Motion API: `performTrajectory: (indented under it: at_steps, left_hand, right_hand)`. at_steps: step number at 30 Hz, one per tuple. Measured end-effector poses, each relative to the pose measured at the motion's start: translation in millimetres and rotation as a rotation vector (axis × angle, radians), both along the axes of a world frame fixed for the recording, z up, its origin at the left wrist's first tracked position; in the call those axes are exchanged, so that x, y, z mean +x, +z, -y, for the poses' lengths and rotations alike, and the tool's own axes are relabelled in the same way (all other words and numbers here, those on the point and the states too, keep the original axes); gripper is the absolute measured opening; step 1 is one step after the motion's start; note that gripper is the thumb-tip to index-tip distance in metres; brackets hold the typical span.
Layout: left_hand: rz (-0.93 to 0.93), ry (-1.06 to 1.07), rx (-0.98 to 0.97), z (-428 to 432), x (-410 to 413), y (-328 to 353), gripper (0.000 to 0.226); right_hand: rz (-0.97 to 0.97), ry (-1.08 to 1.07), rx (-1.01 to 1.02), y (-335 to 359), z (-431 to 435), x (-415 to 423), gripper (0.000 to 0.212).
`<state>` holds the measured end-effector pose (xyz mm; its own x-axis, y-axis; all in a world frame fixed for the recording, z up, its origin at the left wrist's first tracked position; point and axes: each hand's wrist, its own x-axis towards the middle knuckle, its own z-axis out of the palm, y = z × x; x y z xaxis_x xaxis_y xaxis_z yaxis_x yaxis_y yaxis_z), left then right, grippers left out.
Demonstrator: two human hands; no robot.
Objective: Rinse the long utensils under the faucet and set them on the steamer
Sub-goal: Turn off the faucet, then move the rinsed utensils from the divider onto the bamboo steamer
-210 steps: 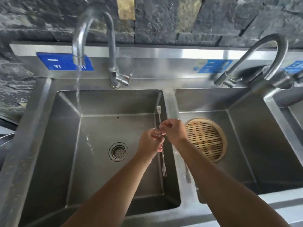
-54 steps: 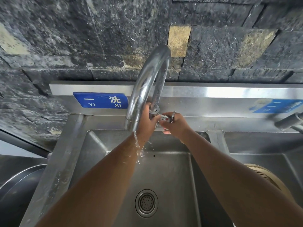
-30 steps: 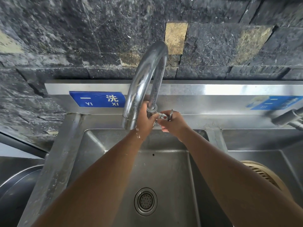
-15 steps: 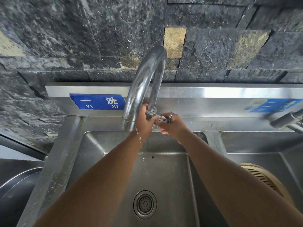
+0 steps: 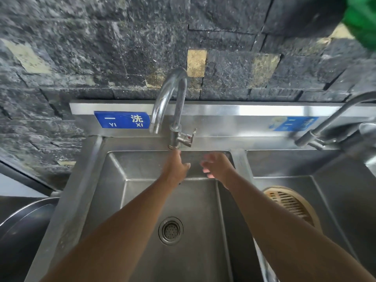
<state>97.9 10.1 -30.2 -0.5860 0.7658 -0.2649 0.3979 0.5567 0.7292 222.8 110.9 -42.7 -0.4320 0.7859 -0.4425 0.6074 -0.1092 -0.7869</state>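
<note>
The curved steel faucet (image 5: 168, 98) stands at the back of the left sink basin (image 5: 114, 200), and no water runs from its spout. Its small lever handle (image 5: 188, 137) points right. My left hand (image 5: 176, 168) hovers just below the faucet base, fingers loose, holding nothing. My right hand (image 5: 216, 166) hangs beside it over the basin's back wall, fingers spread and empty. The round bamboo steamer (image 5: 293, 206) lies in the right basin, partly hidden by my right forearm. A metal utensil handle (image 5: 264, 267) shows at the bottom edge beside my right arm.
A drain strainer (image 5: 170, 230) sits in the left basin floor. A second faucet (image 5: 329, 123) rises at the right. A dark stone wall with a blue sign (image 5: 122, 119) backs the sinks. A large metal bowl (image 5: 24, 226) sits at the left. Something green (image 5: 362, 19) shows top right.
Both hands have let go of the faucet handle and dropped back over the basin. The water stream has stopped. My view has pulled back and risen.
</note>
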Motion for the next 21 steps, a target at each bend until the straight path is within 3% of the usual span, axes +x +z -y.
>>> performTrajectory:
  at_steps: [2,6,9,12,17,21]
  left_hand:
    - [0.015,-0.026,0.013,14.5,28.4,3.6,0.055]
    - [0.016,-0.060,0.033,40.8,103.0,9.7,0.045]
    - [0.037,-0.069,0.042,50.6,171.1,7.1,0.041]
    - [0.047,-0.016,0.037,54.9,234.7,0.7,0.051]
    - [-0.033,0.100,-0.072,61.9,328.0,-26.9,0.072]
    - [-0.050,0.149,-0.073,73.4,375.2,-48.7,0.092]
  right_hand:
    - [-0.014,0.003,-0.025,4.0,15.9,33.1,0.005]
    - [-0.016,0.028,-0.049,19.4,47.0,102.9,0.009]
    - [0.033,0.060,0.048,27.7,53.2,160.0,0.022]
    - [0.113,0.109,0.181,27.5,53.3,211.0,0.025]
    - [0.175,0.178,0.256,-0.8,52.6,281.8,0.006]
    - [0.184,0.192,0.230,-30.1,62.3,312.2,0.013]
